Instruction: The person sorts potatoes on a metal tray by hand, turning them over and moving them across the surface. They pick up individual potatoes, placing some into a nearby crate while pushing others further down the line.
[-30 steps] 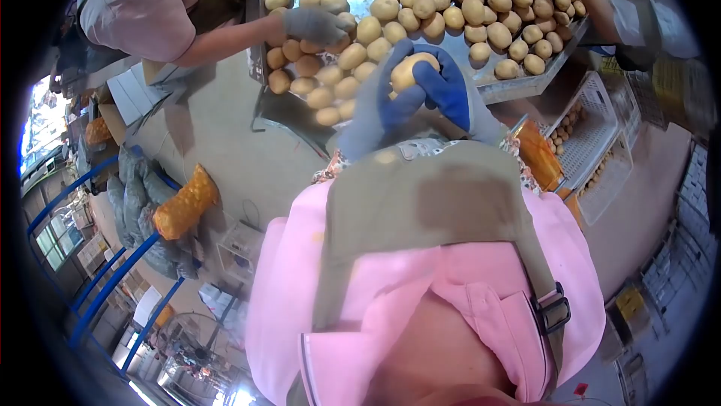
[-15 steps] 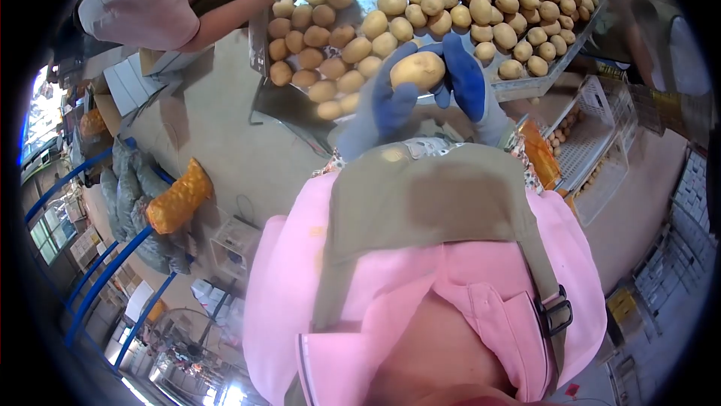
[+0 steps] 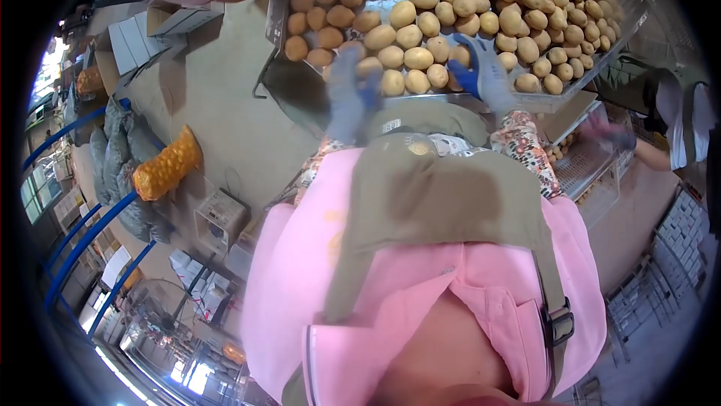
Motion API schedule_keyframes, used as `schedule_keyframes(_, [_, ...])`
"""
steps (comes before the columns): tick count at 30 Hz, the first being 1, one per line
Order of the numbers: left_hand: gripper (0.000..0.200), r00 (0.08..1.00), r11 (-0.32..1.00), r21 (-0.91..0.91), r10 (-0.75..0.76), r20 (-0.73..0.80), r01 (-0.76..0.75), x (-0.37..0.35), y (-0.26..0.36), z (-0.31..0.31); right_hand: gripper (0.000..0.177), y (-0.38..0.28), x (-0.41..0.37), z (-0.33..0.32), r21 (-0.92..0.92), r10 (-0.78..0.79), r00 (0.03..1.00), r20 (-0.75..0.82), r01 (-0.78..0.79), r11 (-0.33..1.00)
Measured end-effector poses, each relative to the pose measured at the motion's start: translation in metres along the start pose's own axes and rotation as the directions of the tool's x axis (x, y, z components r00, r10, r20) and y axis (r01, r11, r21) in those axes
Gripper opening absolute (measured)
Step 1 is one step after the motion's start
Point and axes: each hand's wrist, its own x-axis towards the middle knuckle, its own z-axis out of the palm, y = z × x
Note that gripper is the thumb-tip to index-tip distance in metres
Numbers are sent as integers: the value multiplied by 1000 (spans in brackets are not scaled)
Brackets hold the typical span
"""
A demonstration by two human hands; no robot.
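Left hand (image 3: pixel 347 94) blurred, fingers unreadable; right hand (image 3: pixel 484 74) lay open on potatoes (image 3: pixel 417 58); careless sweep risked knocking some off surface (image 3: pixel 559 99).

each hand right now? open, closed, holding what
left hand: motion-blurred over the potatoes, cannot tell
right hand: open, resting on the potatoes

1. An orange net sack (image 3: pixel 167 168) lies tilted on the concrete floor (image 3: pixel 225 120).
2. Grey sacks (image 3: pixel 119 158) are piled just left of the net sack, touching it.
3. Blue rails (image 3: pixel 82 235) run below and left of it.
4. Cardboard boxes (image 3: pixel 143 34) sit above it, well apart.
5. A small grey box (image 3: pixel 218 220) stands near its lower right.
6. A white slatted crate (image 3: pixel 593 162) is far to its right.
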Motion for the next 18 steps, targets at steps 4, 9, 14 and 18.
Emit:
schedule_keyframes(4, [83,954,929,365,57,-295,57,18,-109,-66,38,86,-11,36,-146,92,988,127,-74,986])
schedule_keyframes(9, [88,905,855,-369,-419,-77,364,22,-109,-63,35,-8,3,63,61,-254,957,143,247,967])
schedule_keyframes(14, [85,945,941,-113,-326,-34,320,26,-105,-48,35,-40,18,93,497,-284,813,508,-8,868])
schedule_keyframes(18, [62,976,978,-83,-198,-91,191,16,-134,-62,38,-24,35,87,696,-394,706,589,-196,691])
